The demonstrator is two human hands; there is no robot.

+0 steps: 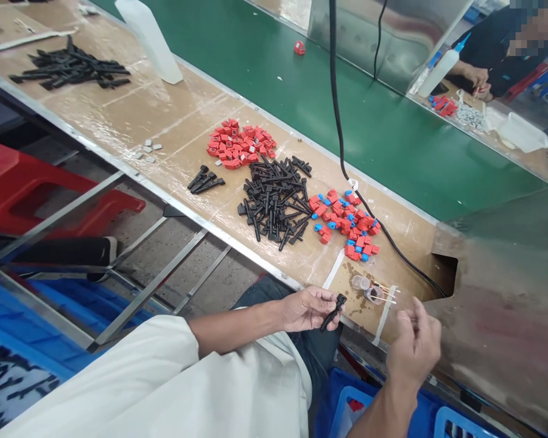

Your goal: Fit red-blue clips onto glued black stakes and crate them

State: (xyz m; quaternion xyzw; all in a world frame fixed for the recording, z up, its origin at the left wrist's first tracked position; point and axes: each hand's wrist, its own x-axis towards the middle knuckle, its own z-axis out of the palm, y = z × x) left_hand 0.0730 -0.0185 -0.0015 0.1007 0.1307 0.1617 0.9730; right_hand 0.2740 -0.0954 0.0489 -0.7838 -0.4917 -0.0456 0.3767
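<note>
My left hand (pixel 311 309) is closed on a black plastic peg (pixel 333 312) with a blocky head, held just off the table's front edge. To the right, my right hand (pixel 414 344) is raised, thumb and index finger apart, with nothing visible in it. Closest to it are cotton swabs (pixel 385 293) resting across a small cup of dark liquid (pixel 373 295). A second small clear cup (pixel 360 282) stands beside that one on the stained tabletop. Beyond lies a heap of black pegs (pixel 274 198), with red-and-blue pieces (pixel 347 219) on its right.
Red pieces (pixel 241 144) are heaped behind the black pegs. A white bottle (pixel 150 39) stands farther left, near another black pile (pixel 70 66). A black cable (pixel 338 115) hangs over the green belt (pixel 265 79). Across it, a person's hands (pixel 478 79) work. A metal housing (pixel 506 292) borders the right.
</note>
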